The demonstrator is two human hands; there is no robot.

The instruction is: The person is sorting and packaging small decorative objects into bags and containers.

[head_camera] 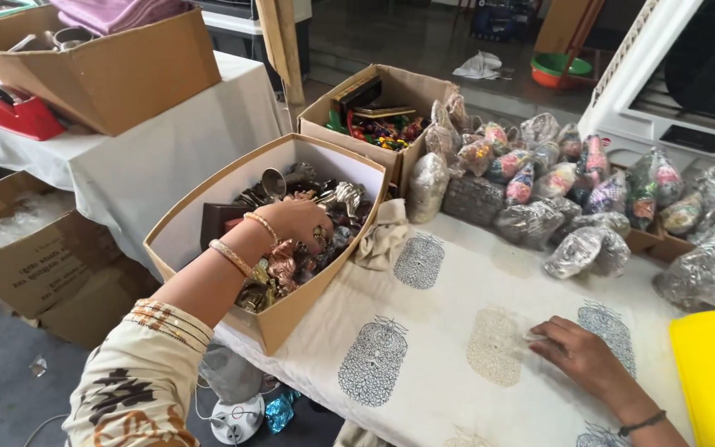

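**Left hand in trinket box, right hand flat on cloth**

Left hand (298, 222) reaches down into an open cardboard box (208, 197) full of small metal trinkets (291, 265) — fingers curled loosely into the pile, touching the pieces; cannot tell if any single piece is actually gripped. Two gold bangles (246, 240) on that wrist, patterned sleeve (138, 372) below.

Right hand (583, 356) lies palm-down on the printed white tablecloth (424, 331), fingers stretched out nearly flat, fingertips on a small clear plastic bag (511, 335) — pressing it, not holding it. Dark band on the wrist.

Beyond the right hand: a heap of filled plastic packets (556, 178), some silvery, some with coloured contents. Just right of the right wrist, a yellow plastic object (713, 381). Beyond the left hand, a second cardboard box (391, 103) with colourful items. A crumpled cream cloth (384, 236) sits between the hands, touching the trinket box. Far left of the left hand, a red tape dispenser (18, 112).
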